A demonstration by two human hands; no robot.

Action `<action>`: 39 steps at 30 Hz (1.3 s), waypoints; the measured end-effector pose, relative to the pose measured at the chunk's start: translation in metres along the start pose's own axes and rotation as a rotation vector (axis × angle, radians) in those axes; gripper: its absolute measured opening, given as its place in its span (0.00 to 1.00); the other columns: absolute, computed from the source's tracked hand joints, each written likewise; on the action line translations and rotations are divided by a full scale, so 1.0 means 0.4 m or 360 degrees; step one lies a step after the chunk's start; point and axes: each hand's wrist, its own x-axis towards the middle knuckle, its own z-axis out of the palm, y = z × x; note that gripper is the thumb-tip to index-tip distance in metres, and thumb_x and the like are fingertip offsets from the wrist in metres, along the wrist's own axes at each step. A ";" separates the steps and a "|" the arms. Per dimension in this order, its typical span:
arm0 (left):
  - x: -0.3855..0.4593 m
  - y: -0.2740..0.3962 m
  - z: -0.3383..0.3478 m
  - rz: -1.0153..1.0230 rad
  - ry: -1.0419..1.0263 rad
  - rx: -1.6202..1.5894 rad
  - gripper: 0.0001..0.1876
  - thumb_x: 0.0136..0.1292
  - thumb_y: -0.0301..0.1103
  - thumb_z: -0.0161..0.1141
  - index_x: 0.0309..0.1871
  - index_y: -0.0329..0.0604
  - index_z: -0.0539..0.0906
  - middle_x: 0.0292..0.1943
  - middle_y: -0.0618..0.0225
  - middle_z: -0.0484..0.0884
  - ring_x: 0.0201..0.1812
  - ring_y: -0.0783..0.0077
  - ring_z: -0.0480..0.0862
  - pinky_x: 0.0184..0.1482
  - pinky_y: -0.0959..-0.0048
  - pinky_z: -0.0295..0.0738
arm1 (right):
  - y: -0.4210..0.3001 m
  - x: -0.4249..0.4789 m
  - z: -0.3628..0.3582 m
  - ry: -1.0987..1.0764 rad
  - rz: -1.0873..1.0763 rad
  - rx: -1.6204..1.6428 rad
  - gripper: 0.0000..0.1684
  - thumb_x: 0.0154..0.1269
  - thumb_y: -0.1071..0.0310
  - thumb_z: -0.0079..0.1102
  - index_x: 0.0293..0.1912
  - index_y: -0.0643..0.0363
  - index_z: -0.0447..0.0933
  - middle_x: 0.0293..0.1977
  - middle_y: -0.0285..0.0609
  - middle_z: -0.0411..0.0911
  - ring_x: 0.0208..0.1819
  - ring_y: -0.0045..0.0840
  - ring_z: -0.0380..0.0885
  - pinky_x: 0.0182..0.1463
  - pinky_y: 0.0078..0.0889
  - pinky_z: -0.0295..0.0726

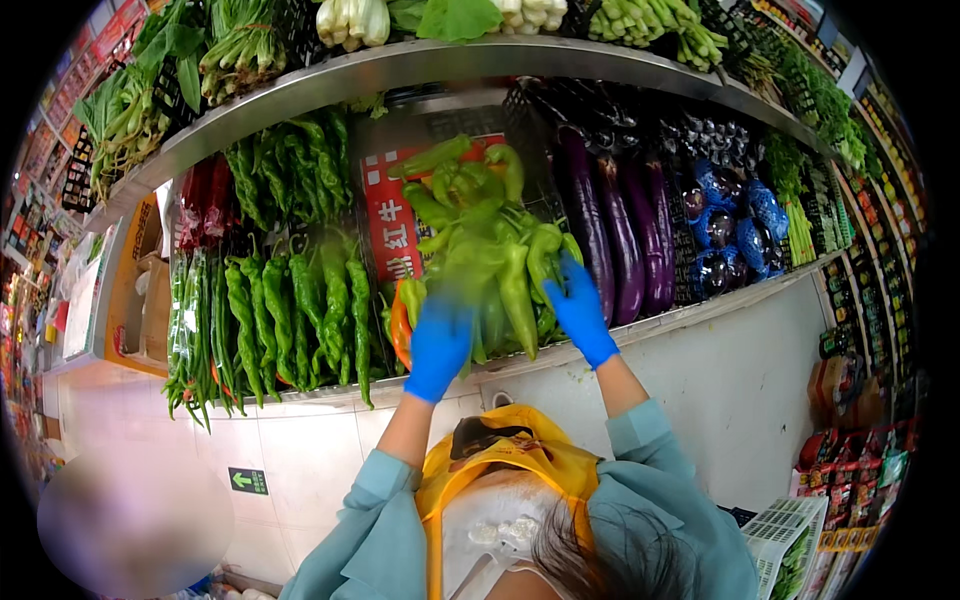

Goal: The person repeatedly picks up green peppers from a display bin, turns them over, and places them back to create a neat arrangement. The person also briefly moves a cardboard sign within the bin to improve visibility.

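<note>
My left hand (441, 346), in a blue glove, is at the front left of a heap of light green peppers (514, 281). Motion blur hides its fingers and whatever they may touch. At the heap's right side is my right hand (583, 311), also gloved in blue. Its thumb and fingers are spread against a light green pepper (544, 251), with no closed grip visible. Under the back of the heap lies a red printed cardboard sheet (384, 225). An orange-red pepper (402, 324) shows just left of my left hand.
Long wrinkled green peppers (285, 315) fill the left side of the shelf. Purple eggplants (619, 232) lie to the right, beside round eggplants in blue netting (720, 225). A metal shelf edge (480, 58) curves overhead with leafy vegetables above. A light green crate (784, 532) stands lower right.
</note>
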 end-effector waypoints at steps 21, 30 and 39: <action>0.102 -0.064 -0.022 -0.0081 -0.0030 0.0669 0.40 0.55 0.51 0.64 0.68 0.43 0.63 0.67 0.44 0.58 0.67 0.41 0.60 0.64 0.42 0.54 | 0.032 0.109 -0.115 -0.0240 -0.0147 0.0196 0.20 0.61 0.72 0.58 0.54 0.61 0.75 0.54 0.52 0.74 0.58 0.39 0.72 0.62 0.36 0.69; 0.604 -0.098 -0.003 -0.0217 -0.0818 0.0957 0.31 0.62 0.52 0.55 0.60 0.37 0.72 0.54 0.45 0.76 0.55 0.53 0.78 0.54 0.62 0.74 | 0.122 0.713 0.240 -0.0835 -0.0900 -0.0817 0.31 0.50 0.51 0.64 0.51 0.59 0.74 0.43 0.53 0.78 0.52 0.44 0.75 0.53 0.47 0.73; 0.716 -0.300 0.177 -0.0219 0.0137 0.0261 0.27 0.47 0.49 0.68 0.46 0.37 0.83 0.44 0.47 0.83 0.43 0.54 0.84 0.46 0.64 0.78 | 0.077 0.718 0.318 -0.0926 -0.0739 -0.0549 0.20 0.47 0.53 0.67 0.35 0.55 0.76 0.31 0.46 0.80 0.34 0.38 0.80 0.37 0.41 0.76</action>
